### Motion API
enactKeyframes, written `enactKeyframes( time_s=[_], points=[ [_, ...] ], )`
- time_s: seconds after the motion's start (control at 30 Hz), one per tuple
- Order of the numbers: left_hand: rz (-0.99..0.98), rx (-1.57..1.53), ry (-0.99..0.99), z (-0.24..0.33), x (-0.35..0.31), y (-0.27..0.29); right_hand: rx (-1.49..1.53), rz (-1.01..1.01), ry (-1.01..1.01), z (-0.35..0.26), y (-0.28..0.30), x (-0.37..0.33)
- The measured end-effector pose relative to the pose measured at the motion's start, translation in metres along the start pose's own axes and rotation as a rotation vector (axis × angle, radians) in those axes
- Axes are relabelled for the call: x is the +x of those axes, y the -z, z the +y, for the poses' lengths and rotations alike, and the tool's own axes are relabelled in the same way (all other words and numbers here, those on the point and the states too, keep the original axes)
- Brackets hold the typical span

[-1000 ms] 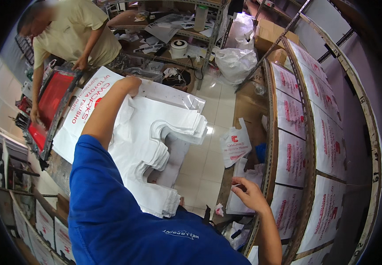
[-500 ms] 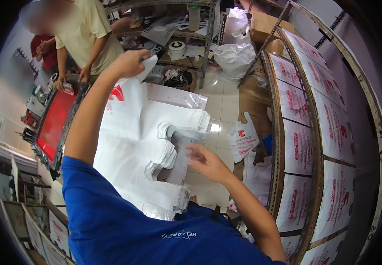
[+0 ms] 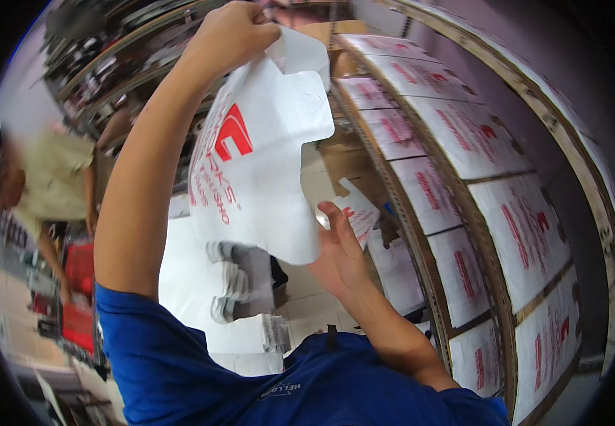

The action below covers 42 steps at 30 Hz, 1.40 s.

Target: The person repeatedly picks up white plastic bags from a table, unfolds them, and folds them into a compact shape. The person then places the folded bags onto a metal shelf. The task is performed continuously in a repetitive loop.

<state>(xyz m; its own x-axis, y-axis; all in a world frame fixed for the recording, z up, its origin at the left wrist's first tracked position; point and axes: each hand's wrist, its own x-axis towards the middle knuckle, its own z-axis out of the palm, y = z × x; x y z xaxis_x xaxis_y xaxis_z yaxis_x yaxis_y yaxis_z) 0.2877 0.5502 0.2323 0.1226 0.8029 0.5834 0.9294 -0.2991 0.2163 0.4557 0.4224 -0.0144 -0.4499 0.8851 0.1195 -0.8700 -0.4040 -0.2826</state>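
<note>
My left hand (image 3: 228,37) is raised at the top, its fingers closed on the upper edge of a white plastic carrier bag (image 3: 272,177) with red print. The bag hangs spread in the air, its cut-out handle side facing right. Close to the bag's lower right corner, my right hand (image 3: 341,250) is up with its fingers apart; whether it touches the bag I cannot tell. Below lies a thick stack of white bags (image 3: 187,291) with notched handle edges, partly hidden by the raised bag and my left arm.
At right, a slanted rack (image 3: 456,167) holds rows of printed white bags. Another printed bag (image 3: 359,213) hangs before it. A person in a pale yellow shirt (image 3: 55,177) leans over a red screen-printing frame (image 3: 79,266) at left. Cluttered shelves (image 3: 119,53) stand behind.
My left hand has lifted the bag off the stack and moved it up and right. My right hand has risen toward the bag. The view has turned rightward.
</note>
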Motion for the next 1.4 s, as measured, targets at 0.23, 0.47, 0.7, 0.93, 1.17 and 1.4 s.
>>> enactKeyframes(
  time_s=[0.23,0.47,0.7,0.93,1.17,1.4],
  points=[
    [0.290,-0.177,-0.165,0.051,0.042,-0.052,-0.929,0.259,0.962,-0.114,-0.021,-0.031],
    [0.121,-0.664,-0.212,0.080,0.130,-0.083,-2.123,0.188,1.644,-0.229,-0.169,-0.124],
    [0.036,-1.003,-0.338,0.265,0.176,-0.059,-2.645,0.822,1.163,-0.296,-0.315,-0.187],
    [-0.140,-1.128,-0.449,0.392,0.205,-0.055,-2.349,1.267,1.050,-0.432,-0.365,-0.244],
    [-0.289,-1.036,-0.464,0.537,0.229,-0.096,-2.166,1.234,0.828,-0.591,-0.330,-0.338],
    [-0.723,-1.218,-0.528,0.653,0.238,-0.149,-2.059,1.606,0.584,-0.670,-0.280,-0.372]
  ],
)
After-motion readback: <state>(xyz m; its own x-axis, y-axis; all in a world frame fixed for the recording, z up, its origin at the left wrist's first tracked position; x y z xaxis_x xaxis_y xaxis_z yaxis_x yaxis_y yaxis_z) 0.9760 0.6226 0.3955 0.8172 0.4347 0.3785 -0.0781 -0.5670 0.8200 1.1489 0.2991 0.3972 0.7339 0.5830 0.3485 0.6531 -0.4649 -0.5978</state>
